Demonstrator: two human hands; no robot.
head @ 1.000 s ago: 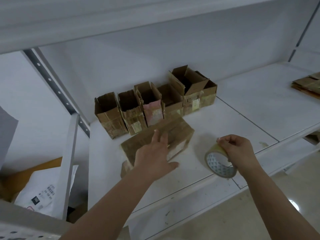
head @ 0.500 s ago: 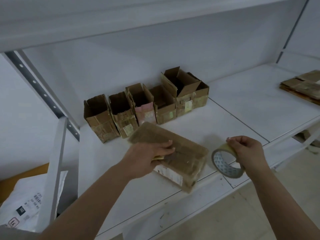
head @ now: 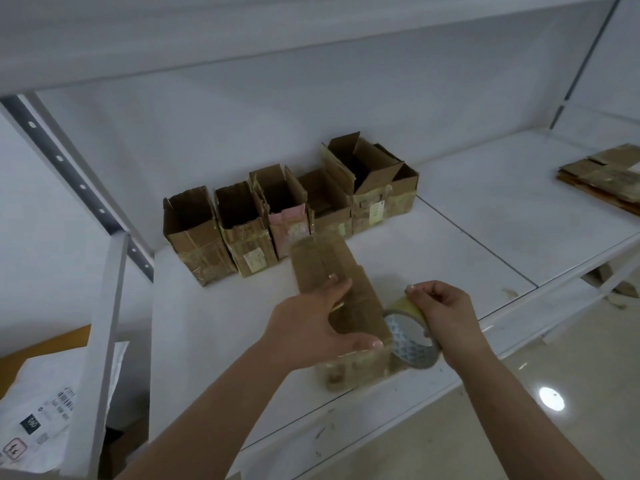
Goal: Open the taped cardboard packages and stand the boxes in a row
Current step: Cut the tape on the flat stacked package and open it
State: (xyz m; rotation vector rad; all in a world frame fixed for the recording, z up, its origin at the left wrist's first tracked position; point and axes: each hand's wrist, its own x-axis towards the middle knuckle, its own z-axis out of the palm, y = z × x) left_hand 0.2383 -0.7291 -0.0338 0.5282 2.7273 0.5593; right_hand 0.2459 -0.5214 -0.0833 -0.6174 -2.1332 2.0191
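A closed, taped cardboard package (head: 346, 306) lies lengthwise on the white shelf (head: 450, 237), its near end at the front edge. My left hand (head: 311, 327) holds it from the left, fingers laid over its top and thumb curled round its near end. My right hand (head: 446, 313) grips a roll of clear tape (head: 410, 337) right beside the package's near right corner. Behind, several opened boxes (head: 287, 216) stand upright in a row against the back wall, flaps up.
A stack of flattened cardboard (head: 602, 174) lies at the far right of the shelf. A grey slotted upright (head: 79, 188) and white post (head: 107, 323) stand at left, with a white mailer bag (head: 45, 410) below. The tiled floor (head: 519, 410) lies beyond the shelf edge.
My left hand has turned the package from slanting across the shelf to pointing front to back. My right hand brought the tape roll left, up against the package.
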